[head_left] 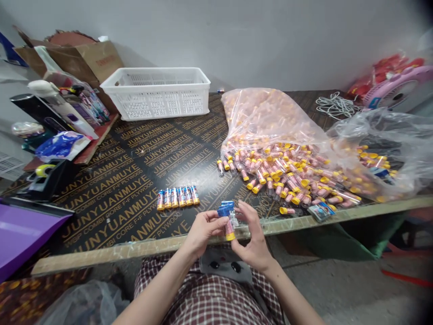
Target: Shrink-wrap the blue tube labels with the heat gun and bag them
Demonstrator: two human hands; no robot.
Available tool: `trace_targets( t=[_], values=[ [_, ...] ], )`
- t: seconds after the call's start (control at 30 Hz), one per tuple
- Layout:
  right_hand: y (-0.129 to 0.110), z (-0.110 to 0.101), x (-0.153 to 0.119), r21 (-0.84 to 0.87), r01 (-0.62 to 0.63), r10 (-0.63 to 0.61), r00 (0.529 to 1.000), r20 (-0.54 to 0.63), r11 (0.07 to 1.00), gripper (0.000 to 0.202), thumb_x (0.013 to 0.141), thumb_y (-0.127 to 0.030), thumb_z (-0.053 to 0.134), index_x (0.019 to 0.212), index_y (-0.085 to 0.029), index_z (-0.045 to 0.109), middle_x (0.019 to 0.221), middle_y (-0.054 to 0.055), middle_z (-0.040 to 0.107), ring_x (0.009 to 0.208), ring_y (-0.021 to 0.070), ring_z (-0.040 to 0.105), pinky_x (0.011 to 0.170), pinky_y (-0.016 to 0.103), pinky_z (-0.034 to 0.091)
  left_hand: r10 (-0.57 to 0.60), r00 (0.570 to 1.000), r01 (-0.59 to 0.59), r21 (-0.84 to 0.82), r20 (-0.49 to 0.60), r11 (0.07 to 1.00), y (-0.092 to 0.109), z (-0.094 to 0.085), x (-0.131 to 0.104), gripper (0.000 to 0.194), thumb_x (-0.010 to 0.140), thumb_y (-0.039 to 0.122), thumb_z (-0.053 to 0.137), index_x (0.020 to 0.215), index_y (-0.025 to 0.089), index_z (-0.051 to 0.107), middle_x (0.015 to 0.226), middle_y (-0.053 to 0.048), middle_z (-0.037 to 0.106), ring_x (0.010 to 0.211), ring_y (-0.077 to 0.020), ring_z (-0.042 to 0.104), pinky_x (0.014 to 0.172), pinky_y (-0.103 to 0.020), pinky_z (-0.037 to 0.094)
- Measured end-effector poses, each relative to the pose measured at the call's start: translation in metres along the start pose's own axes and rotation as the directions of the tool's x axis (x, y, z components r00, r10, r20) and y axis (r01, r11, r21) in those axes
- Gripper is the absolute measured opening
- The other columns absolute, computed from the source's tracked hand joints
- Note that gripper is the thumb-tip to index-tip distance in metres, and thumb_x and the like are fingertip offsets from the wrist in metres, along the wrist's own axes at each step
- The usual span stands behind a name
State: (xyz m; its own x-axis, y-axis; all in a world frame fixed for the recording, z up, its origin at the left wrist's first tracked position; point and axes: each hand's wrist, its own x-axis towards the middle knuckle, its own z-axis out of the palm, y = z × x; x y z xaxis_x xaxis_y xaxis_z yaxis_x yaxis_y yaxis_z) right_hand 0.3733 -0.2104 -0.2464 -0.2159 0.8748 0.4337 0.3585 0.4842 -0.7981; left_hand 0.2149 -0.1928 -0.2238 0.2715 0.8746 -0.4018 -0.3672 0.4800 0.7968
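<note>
My left hand [205, 229] pinches a small tube [229, 229] with a yellow cap at its lower end and pink contents. A blue printed label [226, 209] stands at the tube's upper end, partly hidden by my fingers. Curved around the right side of the tube is my right hand [252, 237], its thumb and fingers apart. Whether its thumb touches the cap I cannot tell. Beyond my left hand, several labelled tubes [178, 197] lie side by side in a row. A small stack of labels [321, 211] rests near the table's front edge on the right.
A clear plastic bag [270, 113] spills many yellow-capped tubes [287, 174] over the table's right side. At the back stand a white basket [162, 101] and, far right, a pink fan [399, 90]. Bottles and a tape dispenser [45, 178] occupy the left, near a purple sheet [30, 232].
</note>
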Motion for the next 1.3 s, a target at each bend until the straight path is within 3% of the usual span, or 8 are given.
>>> trace_targets(
  t=[0.07, 0.17, 0.73, 0.93, 1.07, 1.13, 1.2, 1.3],
  values=[
    [0.001, -0.002, 0.001, 0.104, -0.009, 0.001, 0.997, 0.078, 0.995, 0.079, 0.067, -0.007, 0.052, 0.138, -0.026, 0.025, 0.144, 0.010, 0.023, 0.125, 0.0279, 0.038, 0.099, 0.047, 0.040, -0.032, 0.998, 0.031, 0.022, 0.046, 0.999, -0.003, 0.002, -0.003, 0.033, 0.062, 0.032, 0.076, 0.084, 0.009, 0.067, 0.076, -0.006, 0.066, 0.064, -0.0101, 0.058, 0.063, -0.022, 0.047],
    [0.001, -0.002, 0.000, 0.228, -0.035, 0.000, 0.988, 0.153, 0.973, 0.081, 0.063, -0.005, 0.049, 0.138, -0.025, 0.026, 0.139, 0.010, 0.035, 0.122, 0.0254, 0.043, 0.099, 0.043, 0.041, -0.058, 0.996, 0.056, 0.021, 0.066, 0.998, -0.006, 0.004, -0.005, 0.034, 0.061, 0.033, 0.077, 0.084, 0.010, 0.067, 0.072, -0.004, 0.065, 0.063, -0.0101, 0.057, 0.063, -0.023, 0.047],
    [0.001, 0.007, -0.004, 0.348, -0.028, 0.009, 0.998, 0.056, 0.937, 0.081, 0.060, -0.003, 0.050, 0.135, -0.025, 0.029, 0.131, 0.010, 0.045, 0.115, 0.0250, 0.050, 0.093, 0.041, 0.047, -0.088, 0.996, 0.089, -0.012, 0.027, 0.996, -0.004, 0.008, -0.011, 0.036, 0.056, 0.035, 0.079, 0.077, 0.010, 0.064, 0.068, -0.003, 0.064, 0.057, -0.0090, 0.056, 0.058, -0.022, 0.046],
    [-0.003, 0.012, -0.001, 0.338, -0.082, 0.044, 0.992, 0.119, 0.938, 0.077, 0.068, -0.006, 0.052, 0.137, -0.027, 0.025, 0.136, 0.008, 0.041, 0.119, 0.0236, 0.047, 0.098, 0.041, 0.043, -0.059, 0.998, 0.059, 0.004, -0.017, 0.998, -0.003, 0.002, -0.009, 0.039, 0.055, 0.037, 0.079, 0.078, 0.010, 0.064, 0.067, -0.003, 0.064, 0.057, -0.0105, 0.058, 0.059, -0.023, 0.046],
    [-0.002, 0.024, 0.022, 0.227, -0.104, 0.062, 0.981, 0.183, 0.968, 0.078, 0.076, -0.017, 0.057, 0.141, -0.029, 0.017, 0.146, 0.007, 0.026, 0.129, 0.0243, 0.035, 0.106, 0.045, 0.032, 0.172, 0.961, -0.121, 0.227, -0.218, 0.966, 0.026, -0.041, -0.001, 0.045, 0.054, 0.041, 0.077, 0.083, 0.012, 0.060, 0.063, -0.002, 0.064, 0.056, -0.0135, 0.058, 0.055, -0.024, 0.044],
    [0.001, 0.035, 0.038, 0.129, -0.110, 0.082, 0.975, 0.206, 0.986, 0.074, 0.079, -0.026, 0.058, 0.141, -0.030, 0.019, 0.148, 0.007, 0.023, 0.133, 0.0253, 0.027, 0.108, 0.049, 0.027, 0.405, 0.832, -0.189, 0.493, -0.378, 0.849, 0.049, -0.077, -0.004, 0.049, 0.054, 0.041, 0.076, 0.091, 0.015, 0.058, 0.060, 0.001, 0.062, 0.056, -0.0145, 0.058, 0.055, -0.024, 0.044],
    [0.005, 0.049, 0.053, 0.034, -0.142, 0.129, 0.959, 0.253, 0.989, 0.063, 0.082, -0.033, 0.055, 0.139, -0.031, 0.027, 0.148, 0.007, 0.024, 0.135, 0.0255, 0.023, 0.108, 0.051, 0.023, 0.582, 0.686, -0.094, 0.740, -0.437, 0.666, 0.069, -0.114, -0.010, 0.048, 0.058, 0.042, 0.073, 0.095, 0.017, 0.057, 0.059, 0.003, 0.060, 0.057, -0.0143, 0.057, 0.058, -0.025, 0.042],
    [0.011, 0.074, 0.066, -0.038, -0.201, 0.202, 0.917, 0.343, 0.979, 0.056, 0.084, -0.037, 0.051, 0.136, -0.027, 0.035, 0.149, 0.009, 0.022, 0.136, 0.0257, 0.022, 0.109, 0.050, 0.022, 0.600, 0.669, 0.155, 0.872, -0.438, 0.464, 0.086, -0.160, -0.015, 0.040, 0.062, 0.043, 0.069, 0.091, 0.017, 0.059, 0.056, 0.003, 0.057, 0.057, -0.0148, 0.056, 0.057, -0.025, 0.039]
  ],
)
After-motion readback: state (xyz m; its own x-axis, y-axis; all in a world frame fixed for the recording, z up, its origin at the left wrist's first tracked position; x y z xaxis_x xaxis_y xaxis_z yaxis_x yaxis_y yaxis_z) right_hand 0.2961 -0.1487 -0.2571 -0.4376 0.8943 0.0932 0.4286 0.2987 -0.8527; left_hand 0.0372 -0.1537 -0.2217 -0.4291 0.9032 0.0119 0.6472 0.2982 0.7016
